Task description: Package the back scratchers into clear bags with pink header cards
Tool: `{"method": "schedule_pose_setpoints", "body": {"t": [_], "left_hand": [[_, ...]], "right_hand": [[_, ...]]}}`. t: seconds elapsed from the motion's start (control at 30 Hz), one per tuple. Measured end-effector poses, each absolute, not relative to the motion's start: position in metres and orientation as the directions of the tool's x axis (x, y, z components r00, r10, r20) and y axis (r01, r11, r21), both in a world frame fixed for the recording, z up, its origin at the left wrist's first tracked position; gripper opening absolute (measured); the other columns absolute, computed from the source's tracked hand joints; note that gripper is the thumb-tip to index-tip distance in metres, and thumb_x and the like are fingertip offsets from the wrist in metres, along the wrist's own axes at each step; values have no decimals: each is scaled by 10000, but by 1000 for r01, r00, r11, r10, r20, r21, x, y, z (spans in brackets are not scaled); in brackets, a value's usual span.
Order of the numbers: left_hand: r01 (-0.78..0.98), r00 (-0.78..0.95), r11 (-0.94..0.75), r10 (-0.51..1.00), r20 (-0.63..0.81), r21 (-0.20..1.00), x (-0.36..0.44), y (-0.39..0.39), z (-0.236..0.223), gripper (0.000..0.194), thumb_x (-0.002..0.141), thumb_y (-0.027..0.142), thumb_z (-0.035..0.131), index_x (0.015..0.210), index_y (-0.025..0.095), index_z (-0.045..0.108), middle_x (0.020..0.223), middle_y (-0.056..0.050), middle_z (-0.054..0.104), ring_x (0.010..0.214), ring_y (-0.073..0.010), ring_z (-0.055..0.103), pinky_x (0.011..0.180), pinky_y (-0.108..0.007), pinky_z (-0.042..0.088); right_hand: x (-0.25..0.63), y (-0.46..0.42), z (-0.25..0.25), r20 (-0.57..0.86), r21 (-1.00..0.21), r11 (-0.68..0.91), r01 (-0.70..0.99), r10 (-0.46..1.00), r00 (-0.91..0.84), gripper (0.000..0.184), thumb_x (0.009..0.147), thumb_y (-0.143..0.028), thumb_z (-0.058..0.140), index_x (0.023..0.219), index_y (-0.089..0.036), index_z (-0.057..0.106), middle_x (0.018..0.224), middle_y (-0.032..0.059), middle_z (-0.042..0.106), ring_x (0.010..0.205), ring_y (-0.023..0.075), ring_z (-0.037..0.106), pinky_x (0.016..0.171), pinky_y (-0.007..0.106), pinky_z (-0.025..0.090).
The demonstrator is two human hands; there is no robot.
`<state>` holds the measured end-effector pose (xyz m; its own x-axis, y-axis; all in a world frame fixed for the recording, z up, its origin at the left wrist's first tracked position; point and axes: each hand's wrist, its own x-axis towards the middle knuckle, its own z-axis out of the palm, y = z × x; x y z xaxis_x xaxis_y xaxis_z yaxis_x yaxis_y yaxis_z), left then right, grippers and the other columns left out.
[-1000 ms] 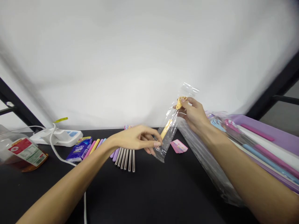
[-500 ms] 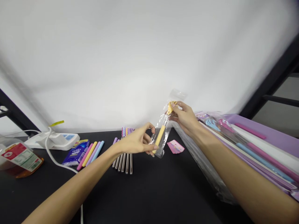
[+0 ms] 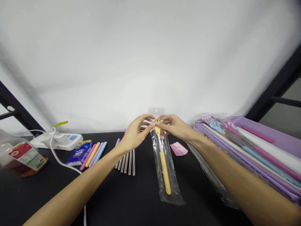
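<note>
A yellow back scratcher with a claw-shaped head and metal shaft lies inside a clear plastic bag, its handle end toward me. My left hand pinches the bag at the scratcher's head from the left. From the right, my right hand grips the same spot, thumb against the head. The bag's top flap with a hang hole stands above my fingers. Just right of the bag are small pink cards. Metal rods, their far ends partly hidden by my left hand, lie to the left.
Coloured handles lie beside a blue tissue pack. Farther left are a white power strip with its cable and a bottle of amber liquid. At right, a purple box holds bagged back scratchers; a clear plastic bag pile lies alongside.
The bagged scratcher has swung from a slant to nearly upright and come lower and left. My left hand has moved from the handle end up to the head, beside my right hand.
</note>
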<state>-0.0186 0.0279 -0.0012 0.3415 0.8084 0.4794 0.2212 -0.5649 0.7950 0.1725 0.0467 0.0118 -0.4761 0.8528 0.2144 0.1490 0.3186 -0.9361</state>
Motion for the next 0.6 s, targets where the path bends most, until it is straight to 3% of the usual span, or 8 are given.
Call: {"method": "schedule_pose_setpoints", "body": {"t": [0.1,0.2,0.37,0.6], "left_hand": [[228,344,-546,820,457,806,-21,29,-1,259,925,333,563,1154,212,552,1237,-82,578,996,-169,616,873,-342,527],[221,397,-532,814,423,817,-24,29,-2,299,902,309,596,1179,203,558,1153,-74,606,995,-176,614,876,-351,525],[215,418,-511,818,394,832,-26,33,-8,518,830,234,667,1313,221,480,1109,-78,541,1062,-196,566,869,-351,528],[185,490,-408,827,276,894,-28,33,-16,663,797,220,691,1370,303,367,1190,-88,497,913,-157,624,850,-386,547]], "right_hand": [[172,45,9,189,-907,368,206,792,-580,310,798,-435,708,911,-147,702,686,8,653,609,125,618,622,278,547],[173,44,7,124,-922,329,205,751,-649,336,773,-415,735,960,-139,690,703,5,679,638,133,645,658,289,554],[174,43,5,2,-921,256,295,758,-653,355,740,-443,757,909,-147,658,743,39,729,668,175,699,671,318,582],[180,47,1,-124,-869,222,442,766,-630,403,700,-516,768,809,-146,650,684,65,738,599,180,693,601,303,579]]}}
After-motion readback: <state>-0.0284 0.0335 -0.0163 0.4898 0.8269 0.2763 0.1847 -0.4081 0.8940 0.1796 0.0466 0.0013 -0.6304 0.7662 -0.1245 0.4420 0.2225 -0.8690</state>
